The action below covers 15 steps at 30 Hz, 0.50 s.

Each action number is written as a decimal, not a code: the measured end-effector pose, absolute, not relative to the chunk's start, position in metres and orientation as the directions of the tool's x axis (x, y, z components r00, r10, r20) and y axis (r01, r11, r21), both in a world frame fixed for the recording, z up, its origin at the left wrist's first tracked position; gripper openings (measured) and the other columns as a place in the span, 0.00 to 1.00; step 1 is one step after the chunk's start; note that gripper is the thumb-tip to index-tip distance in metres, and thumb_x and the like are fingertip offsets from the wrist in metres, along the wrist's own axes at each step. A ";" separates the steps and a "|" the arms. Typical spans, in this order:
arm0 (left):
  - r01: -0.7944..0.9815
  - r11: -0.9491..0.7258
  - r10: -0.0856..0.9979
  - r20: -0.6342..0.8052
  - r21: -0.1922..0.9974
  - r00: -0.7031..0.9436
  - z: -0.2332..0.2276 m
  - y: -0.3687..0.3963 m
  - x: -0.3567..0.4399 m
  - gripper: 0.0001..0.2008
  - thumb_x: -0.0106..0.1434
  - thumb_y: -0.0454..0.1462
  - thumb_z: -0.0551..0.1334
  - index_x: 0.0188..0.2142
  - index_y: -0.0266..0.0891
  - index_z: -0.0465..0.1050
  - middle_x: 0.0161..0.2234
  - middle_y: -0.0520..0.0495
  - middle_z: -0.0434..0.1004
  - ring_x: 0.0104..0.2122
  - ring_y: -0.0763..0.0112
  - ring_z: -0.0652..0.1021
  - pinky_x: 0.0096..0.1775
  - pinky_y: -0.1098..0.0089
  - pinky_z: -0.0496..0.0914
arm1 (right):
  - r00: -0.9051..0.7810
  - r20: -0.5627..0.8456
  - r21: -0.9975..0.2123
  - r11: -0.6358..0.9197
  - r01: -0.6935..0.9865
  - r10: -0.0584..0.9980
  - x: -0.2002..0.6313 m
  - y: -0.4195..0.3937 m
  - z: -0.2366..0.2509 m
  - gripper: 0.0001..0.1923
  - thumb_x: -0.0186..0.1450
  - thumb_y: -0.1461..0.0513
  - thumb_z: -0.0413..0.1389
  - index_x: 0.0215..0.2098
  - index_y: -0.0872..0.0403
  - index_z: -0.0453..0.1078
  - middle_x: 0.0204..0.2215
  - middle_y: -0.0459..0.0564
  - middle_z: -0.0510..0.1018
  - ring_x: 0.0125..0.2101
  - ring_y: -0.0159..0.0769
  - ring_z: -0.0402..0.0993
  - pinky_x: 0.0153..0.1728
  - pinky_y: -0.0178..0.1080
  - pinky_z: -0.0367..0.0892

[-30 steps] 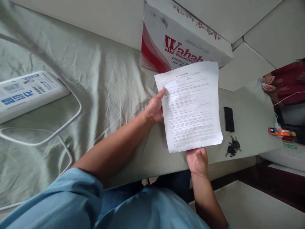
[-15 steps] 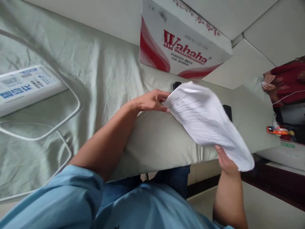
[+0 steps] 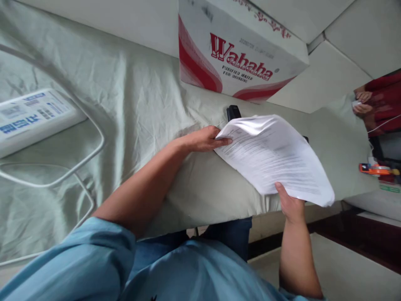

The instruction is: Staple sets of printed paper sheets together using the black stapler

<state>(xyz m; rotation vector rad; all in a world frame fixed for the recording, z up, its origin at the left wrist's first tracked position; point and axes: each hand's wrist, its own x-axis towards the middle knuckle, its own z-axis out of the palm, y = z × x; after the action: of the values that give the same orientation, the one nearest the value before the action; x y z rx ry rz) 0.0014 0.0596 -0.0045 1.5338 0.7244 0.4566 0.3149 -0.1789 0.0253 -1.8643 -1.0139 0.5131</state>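
Printed sheets of paper point(image 3: 269, 154) are held up between my two hands over the cloth-covered table, curved, with lines of text facing me. My left hand point(image 3: 206, 139) pinches their left corner, thumb on top and fingers behind. At the lower right edge, my right hand point(image 3: 291, 202) grips them with its thumb on the printed face, its other fingers hidden underneath. Just behind the paper's upper left edge lies a black stapler-like object point(image 3: 233, 112), partly covered. Another dark object point(image 3: 306, 139) barely shows past the right edge.
A Wahaha water carton point(image 3: 241, 58) stands at the back against the partition. On the left are a white labelled box point(image 3: 37, 119) and a looped white cable point(image 3: 100, 138). A person in red sits far right, hands point(image 3: 363, 102) on the table near an orange tool point(image 3: 376, 169).
My left hand has closed on the paper's left corner. My right hand has moved slightly left and up, and the sheets are spread flatter. More of the black stapler-like object shows.
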 end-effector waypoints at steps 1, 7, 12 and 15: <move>0.207 -0.010 0.672 -0.147 0.978 0.726 -0.002 0.060 0.001 0.23 0.62 0.53 0.69 0.22 0.41 0.67 0.22 0.52 0.65 0.25 0.68 0.68 0.30 0.67 0.59 | 0.577 0.064 -0.877 -0.230 0.422 0.814 0.312 -0.179 0.024 0.29 0.53 0.52 0.75 0.52 0.50 0.80 0.57 0.52 0.82 0.67 0.51 0.68 0.73 0.61 0.56; 0.217 0.026 0.626 -0.185 0.976 0.758 0.007 0.059 -0.003 0.28 0.62 0.62 0.64 0.24 0.41 0.67 0.22 0.49 0.66 0.22 0.69 0.68 0.27 0.66 0.59 | 0.582 -0.206 -0.951 -0.301 0.070 0.787 0.299 -0.203 0.021 0.37 0.52 0.53 0.76 0.59 0.48 0.77 0.59 0.54 0.81 0.65 0.53 0.73 0.72 0.62 0.58; 0.194 0.009 0.568 -0.165 0.981 0.806 0.002 0.058 -0.001 0.28 0.60 0.61 0.67 0.24 0.40 0.71 0.21 0.48 0.69 0.20 0.69 0.69 0.24 0.68 0.59 | 0.576 -0.458 -0.878 -0.448 -0.170 0.677 0.286 -0.226 0.013 0.42 0.46 0.54 0.78 0.58 0.47 0.78 0.56 0.54 0.84 0.61 0.58 0.78 0.70 0.65 0.62; 0.098 0.044 0.566 -0.106 0.994 0.818 -0.001 0.059 0.000 0.20 0.63 0.54 0.68 0.32 0.40 0.77 0.24 0.48 0.74 0.21 0.69 0.71 0.23 0.69 0.61 | 0.567 -0.498 -0.858 -0.466 -0.215 0.656 0.277 -0.235 0.007 0.38 0.48 0.55 0.78 0.57 0.47 0.79 0.56 0.52 0.84 0.60 0.55 0.79 0.69 0.62 0.65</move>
<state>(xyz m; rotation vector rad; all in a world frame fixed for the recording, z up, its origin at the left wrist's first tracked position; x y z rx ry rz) -0.0004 0.0594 -0.0011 1.5034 0.5563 0.3870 0.2773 -0.2348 0.0067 -1.7796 -0.3638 1.0678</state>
